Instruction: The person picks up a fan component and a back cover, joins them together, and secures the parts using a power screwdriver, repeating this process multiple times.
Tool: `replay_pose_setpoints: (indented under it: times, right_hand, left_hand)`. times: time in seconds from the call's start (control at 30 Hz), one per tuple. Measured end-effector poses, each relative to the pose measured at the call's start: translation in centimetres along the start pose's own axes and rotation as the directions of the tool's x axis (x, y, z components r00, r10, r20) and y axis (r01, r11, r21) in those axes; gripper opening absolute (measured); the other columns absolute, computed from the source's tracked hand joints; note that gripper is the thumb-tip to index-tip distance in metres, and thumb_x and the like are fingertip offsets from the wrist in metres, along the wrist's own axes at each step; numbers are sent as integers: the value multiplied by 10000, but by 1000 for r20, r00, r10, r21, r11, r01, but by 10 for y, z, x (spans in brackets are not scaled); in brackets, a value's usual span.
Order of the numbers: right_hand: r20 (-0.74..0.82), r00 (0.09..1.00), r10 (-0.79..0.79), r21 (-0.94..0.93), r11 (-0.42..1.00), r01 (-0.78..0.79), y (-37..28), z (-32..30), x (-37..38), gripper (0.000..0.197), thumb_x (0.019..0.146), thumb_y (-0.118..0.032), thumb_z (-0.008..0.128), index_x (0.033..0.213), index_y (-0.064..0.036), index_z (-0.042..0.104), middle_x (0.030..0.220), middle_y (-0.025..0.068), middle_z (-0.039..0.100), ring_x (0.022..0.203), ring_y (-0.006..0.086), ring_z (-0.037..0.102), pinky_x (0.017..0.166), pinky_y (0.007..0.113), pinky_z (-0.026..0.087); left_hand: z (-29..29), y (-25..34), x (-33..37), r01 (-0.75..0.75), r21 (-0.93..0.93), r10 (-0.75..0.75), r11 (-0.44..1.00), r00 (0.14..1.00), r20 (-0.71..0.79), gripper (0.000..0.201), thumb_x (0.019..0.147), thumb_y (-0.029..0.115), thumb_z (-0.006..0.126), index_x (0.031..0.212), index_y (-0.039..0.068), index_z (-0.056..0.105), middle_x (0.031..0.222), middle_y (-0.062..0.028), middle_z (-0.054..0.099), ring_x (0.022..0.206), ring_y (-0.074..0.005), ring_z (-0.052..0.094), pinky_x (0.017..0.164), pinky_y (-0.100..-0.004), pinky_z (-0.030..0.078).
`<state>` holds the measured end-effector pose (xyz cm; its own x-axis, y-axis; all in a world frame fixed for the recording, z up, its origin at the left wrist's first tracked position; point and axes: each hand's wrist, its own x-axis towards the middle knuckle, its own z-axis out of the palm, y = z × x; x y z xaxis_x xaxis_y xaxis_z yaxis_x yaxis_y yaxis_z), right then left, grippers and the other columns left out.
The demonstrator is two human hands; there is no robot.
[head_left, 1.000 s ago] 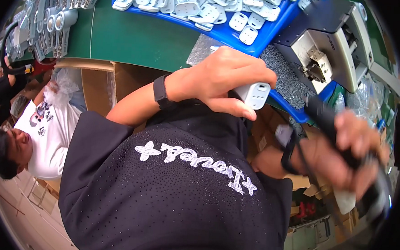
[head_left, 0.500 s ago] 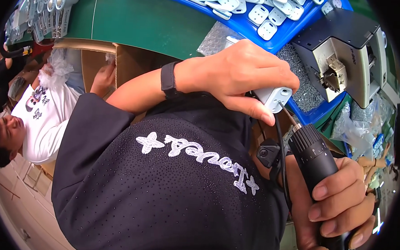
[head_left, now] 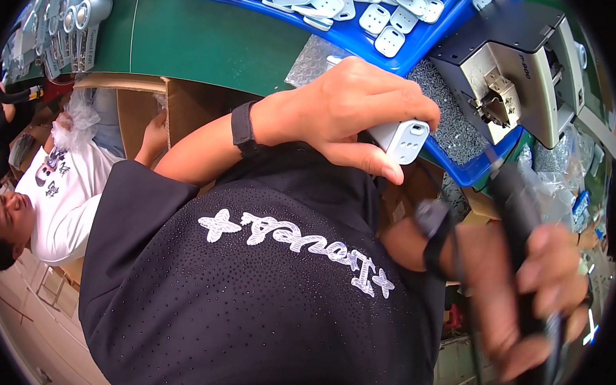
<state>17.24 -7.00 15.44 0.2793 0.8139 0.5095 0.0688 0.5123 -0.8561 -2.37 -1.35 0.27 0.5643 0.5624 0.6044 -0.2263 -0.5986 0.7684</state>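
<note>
Green workbench (head_left: pixel 211 48): extends beyond my left hand (head_left: pixel 347 111). Screw feeder (head_left: pixel 523 68): past my left fingertips, to their right. Blue screw tray (head_left: pixel 485 177): just beyond those fingertips. Electric screwdriver (head_left: pixel 509 189): wrapped by the fingers of my right hand (head_left: pixel 525 294), blurred, its tip apart from the work, on the feeder side. White plastic housing (head_left: pixel 401 138): clamped between my left thumb and fingers, end face showing between thumb tip and index fingertip. Holes (head_left: pixel 413 144) in that face: I cannot tell whether filled. I judge screw-driving in hand, bit off the work; the next move calls for a screw on the bit, then square alignment.
</note>
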Motion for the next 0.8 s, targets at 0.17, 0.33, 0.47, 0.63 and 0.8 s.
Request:
replay_pose_setpoints:
  times: [0.17, 0.33, 0.47, 0.63, 0.8]
  right_hand:
    - [-172, 975, -142, -260, 961, 94, 77, -38, 19, 290, 817, -343, 569, 992, -115, 602, 751, 55, 568, 569, 181, 511, 609, 410, 441]
    - [14, 977, 215, 143, 966, -214, 10, -21, -5, 287, 803, -341, 624, 995, -128, 614, 772, 21, 545, 637, 166, 516, 693, 383, 425]
    - [152, 988, -8, 435, 898, -60, -31, -10, -21, 363, 793, -387, 657, 1038, -123, 606, 813, -9, 515, 678, 158, 511, 733, 388, 413]
    - [71, 995, 75, 74, 994, -80, -4, -11, 9, 280, 771, -286, 612, 934, -59, 596, 729, 29, 527, 604, 188, 512, 667, 370, 436]
    - [-227, 974, -10, -364, 929, -75, 75, -5, 36, 285, 860, -281, 512, 916, -13, 590, 655, 117, 534, 544, 227, 527, 667, 440, 519]
  left_hand:
    - [0, -3, 7, -11, 17, 10, 1000, 999, 37, 658, 867, 578, 640, 1086, -41, 598, 933, -129, 661, 727, -278, 659, 602, -349, 524]
    - [3, -2, -1, 16, 15, -17, 1000, 1000, 20, 669, 867, 584, 635, 1094, -45, 600, 933, -130, 658, 732, -280, 656, 606, -349, 521]
    - [2, -1, 1, -16, 10, 16, 1000, 1000, 9, 673, 868, 583, 633, 1100, -48, 599, 937, -133, 656, 732, -286, 651, 609, -353, 519]
    - [-1, -2, 1, -2, 35, 1, 999, 1000, 29, 677, 866, 579, 638, 1112, -51, 594, 940, -137, 655, 728, -291, 647, 609, -357, 518]
    - [4, -4, 1, -13, 21, 12, 1000, 1000, 19, 676, 864, 578, 642, 1111, -50, 593, 937, -138, 654, 727, -293, 647, 606, -359, 519]
